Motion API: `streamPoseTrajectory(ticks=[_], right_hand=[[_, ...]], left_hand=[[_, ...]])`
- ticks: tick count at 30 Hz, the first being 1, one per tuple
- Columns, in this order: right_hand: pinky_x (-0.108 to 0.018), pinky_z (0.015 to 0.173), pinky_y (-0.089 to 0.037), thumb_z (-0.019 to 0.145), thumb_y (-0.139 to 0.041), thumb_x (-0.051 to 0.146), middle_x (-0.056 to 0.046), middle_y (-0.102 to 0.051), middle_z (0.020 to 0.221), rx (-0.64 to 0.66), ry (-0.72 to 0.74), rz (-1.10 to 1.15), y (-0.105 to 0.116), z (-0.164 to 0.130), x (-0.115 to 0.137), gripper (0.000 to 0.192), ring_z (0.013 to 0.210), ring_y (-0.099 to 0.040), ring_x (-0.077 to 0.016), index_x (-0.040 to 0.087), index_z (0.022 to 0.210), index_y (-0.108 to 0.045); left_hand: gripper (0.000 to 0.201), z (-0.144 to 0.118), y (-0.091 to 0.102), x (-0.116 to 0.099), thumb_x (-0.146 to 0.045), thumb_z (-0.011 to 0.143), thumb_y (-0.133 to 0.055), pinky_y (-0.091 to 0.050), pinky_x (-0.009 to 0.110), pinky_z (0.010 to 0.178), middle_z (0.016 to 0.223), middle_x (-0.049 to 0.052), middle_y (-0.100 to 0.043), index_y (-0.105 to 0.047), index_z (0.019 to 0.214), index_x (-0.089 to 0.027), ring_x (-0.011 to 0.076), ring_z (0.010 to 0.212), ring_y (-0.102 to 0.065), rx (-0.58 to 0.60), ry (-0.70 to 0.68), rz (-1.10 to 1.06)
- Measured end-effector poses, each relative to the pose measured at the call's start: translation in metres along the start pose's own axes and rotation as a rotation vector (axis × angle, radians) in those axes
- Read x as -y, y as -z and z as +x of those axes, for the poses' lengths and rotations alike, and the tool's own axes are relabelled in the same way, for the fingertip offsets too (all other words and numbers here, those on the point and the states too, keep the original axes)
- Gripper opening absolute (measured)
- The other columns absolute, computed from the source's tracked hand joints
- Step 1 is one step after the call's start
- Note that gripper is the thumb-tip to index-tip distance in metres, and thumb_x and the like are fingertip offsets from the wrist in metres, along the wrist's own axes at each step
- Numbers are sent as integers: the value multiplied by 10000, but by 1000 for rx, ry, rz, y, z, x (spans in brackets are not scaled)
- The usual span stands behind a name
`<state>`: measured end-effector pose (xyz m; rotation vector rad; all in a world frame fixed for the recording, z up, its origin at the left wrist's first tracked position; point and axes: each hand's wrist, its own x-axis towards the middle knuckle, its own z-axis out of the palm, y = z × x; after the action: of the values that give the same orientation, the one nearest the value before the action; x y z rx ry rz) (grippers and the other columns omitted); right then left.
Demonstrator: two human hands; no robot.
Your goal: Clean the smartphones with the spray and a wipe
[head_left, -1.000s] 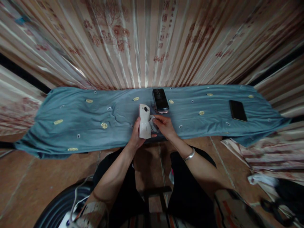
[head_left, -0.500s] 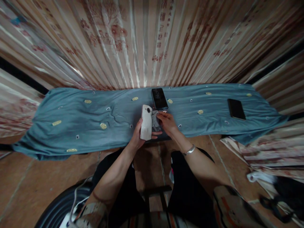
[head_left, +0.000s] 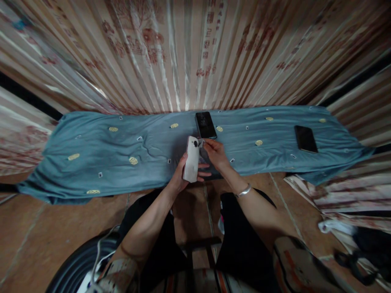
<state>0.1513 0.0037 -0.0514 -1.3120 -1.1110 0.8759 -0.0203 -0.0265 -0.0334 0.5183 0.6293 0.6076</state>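
Note:
My left hand (head_left: 179, 176) grips a white phone (head_left: 191, 162) by its edges, its back and round dark camera lens facing up. Some fingers stick out past the phone's right side. Close to the lens, my right hand (head_left: 216, 154) pinches a thin, pale grey piece (head_left: 200, 142), like a small cloth; most of it is hidden. Just beyond both hands, a dark phone (head_left: 205, 125) lies screen up on the blue-green cloth (head_left: 152, 150).
Another dark, flat device (head_left: 306, 138) lies on the cloth at the right. Patterned curtains (head_left: 183, 61) hang behind and at both sides. A round black ribbed object (head_left: 73, 260) with cables stands on the tiled floor (head_left: 24, 232) at lower left.
The white phone has shifted slightly right in my left hand. My right hand has moved slightly up towards the lens, and much less of the grey piece shows now.

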Motion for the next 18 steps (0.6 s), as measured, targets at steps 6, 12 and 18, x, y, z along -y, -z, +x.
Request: streamPoseTrajectory(ticks=[6, 12, 18], right_hand=[[-374, 995, -572, 938, -539, 272, -24, -825, 1077, 47, 142, -213, 1, 1, 3, 314, 1027, -755, -223, 230, 1101, -804], [-373, 1042, -570, 985, -500, 243, -46, -803, 1218, 115, 284, -375, 2, -5, 14, 364, 1142, -740, -221, 233, 1231, -768], [-422, 1239, -439, 1032, -414, 207, -121, -658, 1485, 204, 421, -522, -1, -17, 14, 476, 1424, -583, -219, 173, 1457, -625]], left_hand=[[695, 2, 0, 7, -658, 1013, -354, -549, 298, 493, 1067, 192, -811, -460, 1529, -204, 327, 786, -810, 21, 40, 63], [678, 2, -3, 9, -644, 1024, -342, -534, 292, 465, 1000, 193, -813, -533, 1479, -180, 327, 742, -805, 38, 45, 33], [676, 2, -7, 9, -657, 1034, -268, -517, 272, 443, 969, 141, -819, -583, 1455, -232, 292, 709, -798, -9, 20, 40]])
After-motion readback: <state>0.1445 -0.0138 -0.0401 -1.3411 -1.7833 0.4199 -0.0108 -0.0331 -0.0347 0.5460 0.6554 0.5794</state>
